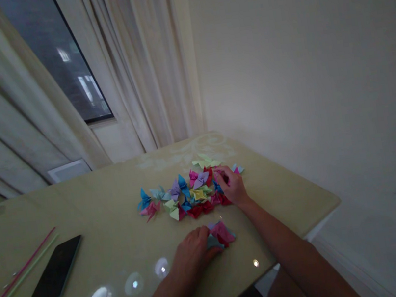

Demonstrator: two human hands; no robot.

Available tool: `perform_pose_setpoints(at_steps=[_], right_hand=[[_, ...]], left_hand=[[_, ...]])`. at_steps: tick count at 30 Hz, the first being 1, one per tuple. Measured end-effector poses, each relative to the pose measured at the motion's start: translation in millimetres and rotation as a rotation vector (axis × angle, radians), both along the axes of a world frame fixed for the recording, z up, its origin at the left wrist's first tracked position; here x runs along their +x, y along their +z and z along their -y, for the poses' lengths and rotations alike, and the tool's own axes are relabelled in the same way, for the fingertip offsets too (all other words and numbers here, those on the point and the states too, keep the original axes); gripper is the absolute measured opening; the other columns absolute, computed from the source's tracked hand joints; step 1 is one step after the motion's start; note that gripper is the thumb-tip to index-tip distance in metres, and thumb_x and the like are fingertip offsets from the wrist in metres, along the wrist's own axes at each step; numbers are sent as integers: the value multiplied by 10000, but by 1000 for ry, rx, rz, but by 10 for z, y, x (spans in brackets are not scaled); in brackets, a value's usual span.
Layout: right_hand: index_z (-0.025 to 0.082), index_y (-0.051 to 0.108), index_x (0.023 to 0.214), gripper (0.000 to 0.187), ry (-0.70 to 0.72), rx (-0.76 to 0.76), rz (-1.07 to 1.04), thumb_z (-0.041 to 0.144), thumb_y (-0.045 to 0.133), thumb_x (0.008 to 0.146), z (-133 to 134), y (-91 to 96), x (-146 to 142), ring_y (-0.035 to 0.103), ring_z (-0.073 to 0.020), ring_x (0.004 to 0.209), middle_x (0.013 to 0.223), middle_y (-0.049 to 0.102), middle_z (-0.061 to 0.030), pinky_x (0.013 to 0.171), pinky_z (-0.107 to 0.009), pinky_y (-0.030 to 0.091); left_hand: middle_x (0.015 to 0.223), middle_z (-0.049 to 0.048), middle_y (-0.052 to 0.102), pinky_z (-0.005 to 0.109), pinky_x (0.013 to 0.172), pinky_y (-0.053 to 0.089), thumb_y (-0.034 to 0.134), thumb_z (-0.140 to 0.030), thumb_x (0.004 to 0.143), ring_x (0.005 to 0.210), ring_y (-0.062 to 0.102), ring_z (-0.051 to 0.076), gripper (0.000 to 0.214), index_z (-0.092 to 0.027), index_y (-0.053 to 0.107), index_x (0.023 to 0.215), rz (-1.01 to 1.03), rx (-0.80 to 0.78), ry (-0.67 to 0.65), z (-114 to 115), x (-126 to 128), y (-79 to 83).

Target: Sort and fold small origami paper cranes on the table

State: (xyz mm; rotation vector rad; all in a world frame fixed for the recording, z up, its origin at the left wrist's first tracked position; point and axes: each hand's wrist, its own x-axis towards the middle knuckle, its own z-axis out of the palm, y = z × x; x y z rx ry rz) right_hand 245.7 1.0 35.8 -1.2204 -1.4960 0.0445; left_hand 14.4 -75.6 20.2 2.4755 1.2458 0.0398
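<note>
While the left hand [191, 249] wraps its grip round a small paper bunch [221, 233], at five o'clock from the crane pile [199, 194] on the bench [107, 216], seemingly to keep it together, the right hand [232, 186] curls near the pile's three o'clock edge; whether it pinches a crane, I cannot tell.

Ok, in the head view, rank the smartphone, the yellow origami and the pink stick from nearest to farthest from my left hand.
1. Yellow origami: just beyond your left hand.
2. Smartphone: off to the left.
3. Pink stick: farther left, past the smartphone.
</note>
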Motion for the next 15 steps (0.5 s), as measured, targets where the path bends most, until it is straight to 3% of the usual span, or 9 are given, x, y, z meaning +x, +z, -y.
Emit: perform_pose_setpoints(at_steps=[8, 12, 15], right_hand=[[215, 718, 1065, 243, -22, 21, -11, 382, 544, 1033, -10, -9, 15, 619, -164, 602, 752, 702, -7, 617, -263, 485], [225, 719, 1063, 256, -14, 14, -17, 400, 533, 1040, 0, 5, 18, 649, -174, 648, 796, 726, -20, 637, -267, 503], [223, 719, 1069, 258, -17, 19, -30, 396, 529, 1044, 11, 23, 17, 656, -177, 661, 798, 726, -23, 646, -269, 511]], left_hand=[[1104, 64, 744, 323, 905, 555, 585, -304, 1013, 1043, 715, 236, 141, -243, 652, 1120, 113, 137, -97, 16, -41, -26], [1043, 72, 728, 293, 841, 560, 463, -312, 1061, 939, 709, 199, 262, -247, 715, 1095, 380, 267, -115, -50, -149, -71], [1001, 66, 744, 285, 806, 557, 533, -433, 1037, 887, 703, 192, 286, -239, 741, 1069, 632, 316, 16, -190, -261, 128]])
